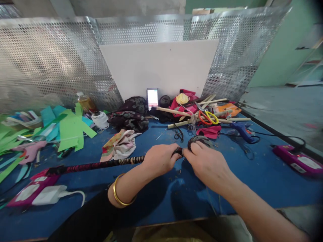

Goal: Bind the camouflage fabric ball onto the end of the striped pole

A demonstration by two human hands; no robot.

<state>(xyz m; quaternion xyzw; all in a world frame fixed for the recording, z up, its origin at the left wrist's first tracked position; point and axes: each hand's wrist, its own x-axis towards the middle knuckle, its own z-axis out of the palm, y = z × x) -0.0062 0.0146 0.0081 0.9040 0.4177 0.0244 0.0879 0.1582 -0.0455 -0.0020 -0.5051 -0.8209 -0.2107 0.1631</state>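
The wrapped stick point(101, 165), banded in black, magenta and cream, slants low over the blue table point(151, 205), its left end overlapping a magenta power strip point(32, 191) in this view. The left hand point(160, 159) is curled firmly round it near its right end, while the right hand point(207, 161) pinches at that end with a dark bundle point(203, 139) under its fingers, apparently yarn, though the fingers cover much of it and hide the stick's tip. One crumpled cloth point(121, 144) lies just beyond the stick; past the right hand come one pair of scissors point(207, 114) with an orange and a yellow loop, one yellow yarn ball point(182, 98) and several bare sticks. Two glue guns flank the work, one pink point(31, 151) at left, one blue point(242, 132) at right. A second magenta power strip point(297, 161) sits far right; left stand one bottle point(85, 102) and one white spool point(100, 120), near many green strips point(72, 127). Behind everything, one white board point(164, 67) leans against perforated metal point(50, 60)
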